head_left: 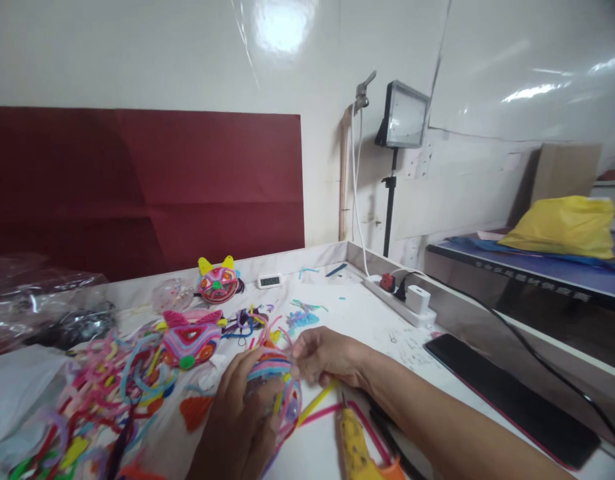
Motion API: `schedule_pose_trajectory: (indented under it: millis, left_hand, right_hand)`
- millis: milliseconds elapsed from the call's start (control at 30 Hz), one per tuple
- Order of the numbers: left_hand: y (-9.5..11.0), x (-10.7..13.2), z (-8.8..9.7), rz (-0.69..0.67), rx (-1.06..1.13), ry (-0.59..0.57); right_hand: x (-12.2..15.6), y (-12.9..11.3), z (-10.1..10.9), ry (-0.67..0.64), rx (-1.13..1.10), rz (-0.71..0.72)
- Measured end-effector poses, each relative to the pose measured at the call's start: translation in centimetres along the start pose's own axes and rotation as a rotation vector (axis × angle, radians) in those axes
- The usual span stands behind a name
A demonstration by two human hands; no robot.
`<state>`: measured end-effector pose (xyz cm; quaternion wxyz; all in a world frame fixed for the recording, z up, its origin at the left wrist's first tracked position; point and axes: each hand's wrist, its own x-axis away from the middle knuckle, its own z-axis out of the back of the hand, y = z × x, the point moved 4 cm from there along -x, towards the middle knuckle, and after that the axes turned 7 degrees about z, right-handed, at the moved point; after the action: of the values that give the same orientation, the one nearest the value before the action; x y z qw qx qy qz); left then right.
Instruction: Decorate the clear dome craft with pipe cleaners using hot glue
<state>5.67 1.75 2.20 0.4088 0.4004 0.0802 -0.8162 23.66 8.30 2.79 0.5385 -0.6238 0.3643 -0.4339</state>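
My left hand [245, 407] is wrapped round a rounded craft mask [270, 365] covered in rows of coloured pipe cleaners, orange, blue and pink. Its fingers hide much of the near side. At the mask's right edge, the fingers of my right hand [330, 357] are pinched together against it; what is between them is hidden. Just below that hand lies a yellow pipe cleaner [316, 403]. A yellow hot glue gun [355, 440] with an orange part rests on the table near my right forearm, with a pink pipe cleaner [320, 413] beside it.
Two cat-faced pipe-cleaner masks [192, 340] [218, 281] stand at the back left. Loose pipe cleaners [100, 380] are heaped on the left. A small digital clock [270, 281], a power strip [400, 301] with cables and a black phone [507, 400] lie about the white table [392, 373].
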Motion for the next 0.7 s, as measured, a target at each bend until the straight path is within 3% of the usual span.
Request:
schedule_pose_trajectory:
  millis: [367,567,700]
  left_hand:
    - [-0.2,-0.2,0.7,0.175,0.132,-0.102]
    - [-2.9,-0.2,0.9,0.440,0.363,-0.220]
    - [-4.0,-0.7,1.3,0.483,0.550,-0.338]
  right_hand:
    - [0.2,0.1,-0.3,-0.044,-0.045,-0.069]
    - [0.4,0.2,-0.9,-0.037,-0.048,-0.086]
    - [0.7,-0.1,-1.9,-0.007,-0.035,-0.078]
